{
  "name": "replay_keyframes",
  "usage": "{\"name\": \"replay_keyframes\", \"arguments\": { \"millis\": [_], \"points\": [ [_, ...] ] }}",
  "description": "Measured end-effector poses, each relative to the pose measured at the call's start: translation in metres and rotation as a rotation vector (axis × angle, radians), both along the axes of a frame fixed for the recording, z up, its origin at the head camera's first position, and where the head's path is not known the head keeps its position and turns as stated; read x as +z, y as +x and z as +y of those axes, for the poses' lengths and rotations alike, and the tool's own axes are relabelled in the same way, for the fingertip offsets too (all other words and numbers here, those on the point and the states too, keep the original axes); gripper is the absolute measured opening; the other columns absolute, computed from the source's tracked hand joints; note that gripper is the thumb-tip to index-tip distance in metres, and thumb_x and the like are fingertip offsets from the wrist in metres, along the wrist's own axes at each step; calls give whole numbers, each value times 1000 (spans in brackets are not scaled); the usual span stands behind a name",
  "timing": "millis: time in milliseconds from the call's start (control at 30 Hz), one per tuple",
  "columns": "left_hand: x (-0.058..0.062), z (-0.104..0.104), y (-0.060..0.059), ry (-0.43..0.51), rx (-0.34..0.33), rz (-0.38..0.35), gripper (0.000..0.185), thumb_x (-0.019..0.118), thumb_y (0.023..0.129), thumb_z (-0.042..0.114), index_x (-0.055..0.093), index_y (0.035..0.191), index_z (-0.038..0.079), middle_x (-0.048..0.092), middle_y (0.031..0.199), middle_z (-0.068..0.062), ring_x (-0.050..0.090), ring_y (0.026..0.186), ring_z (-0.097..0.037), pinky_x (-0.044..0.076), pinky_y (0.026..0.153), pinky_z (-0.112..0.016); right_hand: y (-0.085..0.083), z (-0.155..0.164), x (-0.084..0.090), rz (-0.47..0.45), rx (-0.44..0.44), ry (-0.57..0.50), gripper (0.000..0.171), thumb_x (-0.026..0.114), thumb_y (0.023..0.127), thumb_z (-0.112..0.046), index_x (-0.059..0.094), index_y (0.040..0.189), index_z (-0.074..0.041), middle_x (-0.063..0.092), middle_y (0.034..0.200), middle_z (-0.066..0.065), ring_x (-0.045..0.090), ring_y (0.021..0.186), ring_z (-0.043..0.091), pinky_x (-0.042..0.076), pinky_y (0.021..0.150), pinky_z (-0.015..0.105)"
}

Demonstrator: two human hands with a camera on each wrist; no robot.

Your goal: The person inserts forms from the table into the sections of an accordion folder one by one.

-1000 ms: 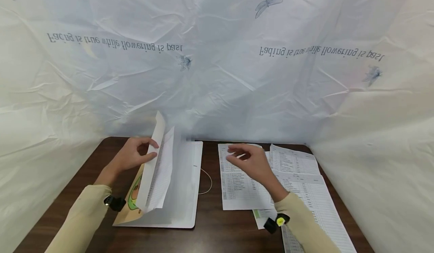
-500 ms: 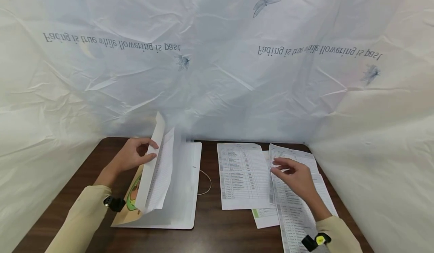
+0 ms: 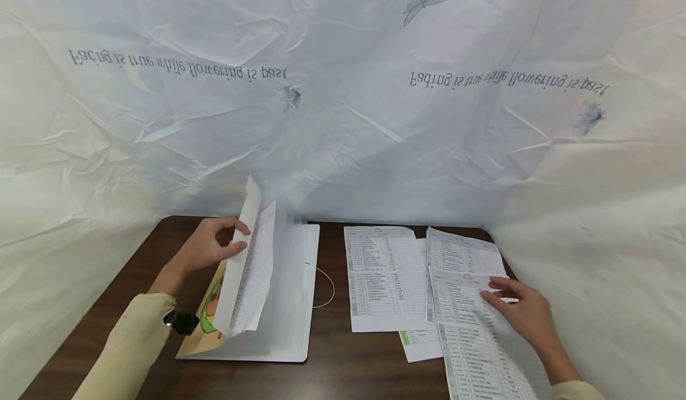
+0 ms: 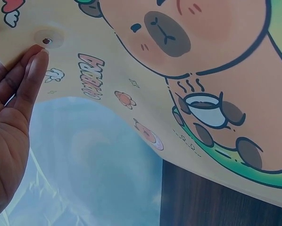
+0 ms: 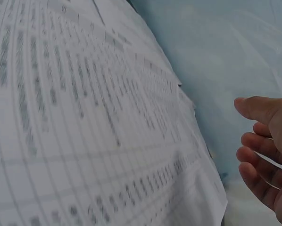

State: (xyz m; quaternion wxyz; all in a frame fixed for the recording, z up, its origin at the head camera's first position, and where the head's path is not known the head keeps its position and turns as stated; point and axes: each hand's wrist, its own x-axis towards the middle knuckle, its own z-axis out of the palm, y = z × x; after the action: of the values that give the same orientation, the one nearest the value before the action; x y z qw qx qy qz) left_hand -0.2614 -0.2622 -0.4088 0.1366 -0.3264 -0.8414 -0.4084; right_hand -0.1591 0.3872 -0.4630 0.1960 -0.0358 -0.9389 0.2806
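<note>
Since half a second ago your right hand (image 3: 522,311) slid toward 4 o'clock along the printed sheet (image 3: 471,340), fingers now pinching its right edge at the table's (image 3: 343,376) 3 o'clock side. Your left hand (image 3: 206,246) hasn't moved, grip closed on the raised folder flap (image 3: 241,257) at 9 o'clock. Another sheet (image 3: 384,278) lies flat between.

An open folder (image 3: 284,305) lies on the desk's (image 3: 343,370) left half, with a cord (image 3: 327,287) just right of it. Overlapping sheets (image 3: 383,278) cover the right half, reaching the back-right corner.
</note>
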Motion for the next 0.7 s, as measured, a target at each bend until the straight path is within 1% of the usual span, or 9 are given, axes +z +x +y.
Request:
{"name": "replay_keyframes", "arguments": {
  "millis": [67,133,200,333,467,567,700],
  "points": [
    [0,0,0,2,3,-2,24,77,83,0,71,106,5,67,83,-1,59,61,-6,50,57,-23,5,9,-3,-46,-42,26,51,86,83,-35,73,120,-3,75,109,17,72,84,18,47,63,19],
    [0,0,0,5,5,-8,24,77,83,0,71,106,5,68,84,-1,60,63,-6,51,58,-23,10,18,-6,-100,-77,35,57,85,83,-39,71,122,0,74,111,20,72,88,29,46,62,22],
    [0,-1,0,6,7,-11,24,77,84,0,71,106,5,68,85,-2,61,64,-6,51,59,-23,14,26,-8,-145,-104,39,63,84,82,-44,70,123,2,72,113,22,71,91,34,47,62,24],
    [0,-1,1,11,3,-10,24,77,84,0,71,106,5,68,86,-2,62,64,-7,51,60,-22,21,41,-11,-225,-170,28,70,84,81,-48,67,125,4,71,114,25,68,93,36,47,63,27],
    [1,-1,2,15,1,-11,23,77,84,1,71,106,6,68,84,-2,62,63,-8,51,59,-23,26,50,-15,-287,-219,-6,74,85,79,-48,65,126,6,71,110,26,68,92,35,47,62,29],
    [1,-1,2,17,-2,-8,23,77,84,1,71,106,6,68,84,-2,61,62,-10,51,58,-24,30,56,-19,-313,-232,-16,77,86,78,-50,65,127,6,71,109,25,69,91,34,47,62,28],
    [1,-1,2,14,3,-2,23,77,84,0,71,105,5,67,84,-2,61,62,-13,51,58,-24,35,62,-23,-340,-227,-17,80,86,78,-51,64,128,7,70,114,26,69,92,34,49,64,29]
  ]
}}
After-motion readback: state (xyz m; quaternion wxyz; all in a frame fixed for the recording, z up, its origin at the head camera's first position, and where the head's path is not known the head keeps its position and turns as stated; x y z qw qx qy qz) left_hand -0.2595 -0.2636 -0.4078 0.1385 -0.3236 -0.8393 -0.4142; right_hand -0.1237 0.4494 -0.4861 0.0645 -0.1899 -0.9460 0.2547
